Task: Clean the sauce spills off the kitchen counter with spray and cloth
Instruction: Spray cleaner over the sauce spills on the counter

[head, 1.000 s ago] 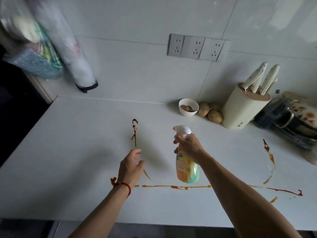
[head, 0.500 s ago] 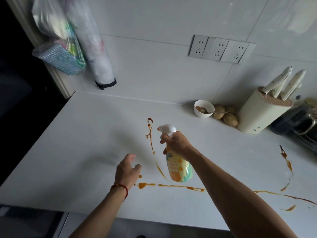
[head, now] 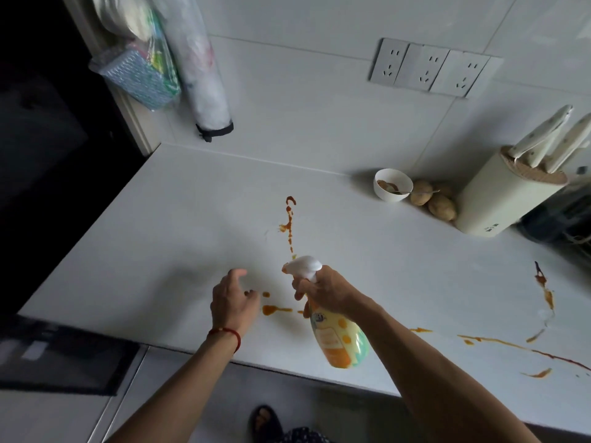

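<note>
1. While the right hand (head: 326, 289) clenches the neck of the spray bottle (head: 339, 337), tilted above the worktop (head: 160, 251), the left hand (head: 232, 303) hovers beside it, fingers loosely spread, empty.
2. The bottle is yellow-orange with a white trigger head, its nozzle just below the vertical sauce streak (head: 289, 225).
3. Both hands have moved nearer the worktop's front edge than a second ago.

The right hand (head: 326, 290) covered the spray bottle (head: 339, 342) neck and trigger. The bottle hid part of the sauce streak (head: 276, 310) beneath that hand. Far right of it, the dark appliance (head: 563, 219) was edge-cropped.
</note>
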The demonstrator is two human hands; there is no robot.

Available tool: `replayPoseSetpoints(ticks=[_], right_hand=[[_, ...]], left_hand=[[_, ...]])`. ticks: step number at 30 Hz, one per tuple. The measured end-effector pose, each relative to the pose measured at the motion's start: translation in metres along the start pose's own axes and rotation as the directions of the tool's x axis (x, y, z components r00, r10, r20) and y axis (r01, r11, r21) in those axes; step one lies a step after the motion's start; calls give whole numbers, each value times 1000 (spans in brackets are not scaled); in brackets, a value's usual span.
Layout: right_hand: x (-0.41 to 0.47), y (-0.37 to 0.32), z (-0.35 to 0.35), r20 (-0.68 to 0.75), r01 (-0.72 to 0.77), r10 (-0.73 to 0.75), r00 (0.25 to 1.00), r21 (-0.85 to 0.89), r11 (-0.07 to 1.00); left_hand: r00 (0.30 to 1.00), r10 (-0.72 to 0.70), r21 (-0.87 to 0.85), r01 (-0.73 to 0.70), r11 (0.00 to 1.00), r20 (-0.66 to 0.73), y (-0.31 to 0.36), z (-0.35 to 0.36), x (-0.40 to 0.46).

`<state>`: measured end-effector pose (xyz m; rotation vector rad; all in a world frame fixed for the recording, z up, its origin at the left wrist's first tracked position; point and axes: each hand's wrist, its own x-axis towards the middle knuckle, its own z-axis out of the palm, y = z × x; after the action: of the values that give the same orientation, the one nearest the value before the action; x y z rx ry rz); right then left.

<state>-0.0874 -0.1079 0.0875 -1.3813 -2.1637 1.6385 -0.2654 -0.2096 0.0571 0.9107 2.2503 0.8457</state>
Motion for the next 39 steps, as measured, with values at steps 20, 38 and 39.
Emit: replayPoseSetpoints(ticks=[20, 38, 39], right_hand=[[-195, 163, -82, -310, -201, 213, 927, 72, 977], [-320, 281, -168, -669, -312, 496, 553, 387, 868], [-323, 284, -172, -679, -314, 506, 532, 396, 863]], left_hand=[[958, 228, 99, -248, 964, 176, 81, 108, -158], [807, 390, 50, -457, 888, 443, 162, 212, -218], [801, 390, 44, -457, 888, 454, 165, 215, -217]])
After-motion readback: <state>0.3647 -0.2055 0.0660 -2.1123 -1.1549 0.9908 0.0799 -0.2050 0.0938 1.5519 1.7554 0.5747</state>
